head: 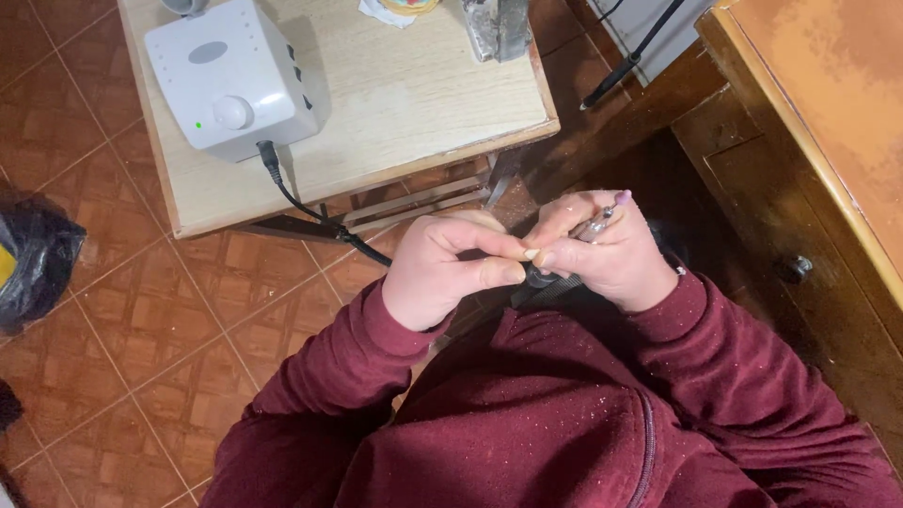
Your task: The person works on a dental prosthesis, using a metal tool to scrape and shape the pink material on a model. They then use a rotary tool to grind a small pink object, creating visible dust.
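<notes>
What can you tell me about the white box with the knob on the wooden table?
The white box looks like smooth plastic with rounded corners. It has a round knob, a small green light lit beside it and a grey oval on top. It sits on the wooden table at its left end. A black cable plugs into its front.

**What the view leaves out**

The drill handpiece (593,229) is mostly buried inside the right hand (602,249); only its metal neck and pinkish tip show. The left hand (442,268) has its fingertips pressed against the right, so what lies between them cannot be told. The black cable (310,212) vanishes behind the left hand. The top edge cuts off the white control box (226,75), a metal object (499,26) and a small dish (395,9). A black bag (33,263) is cropped at the left edge.
</notes>
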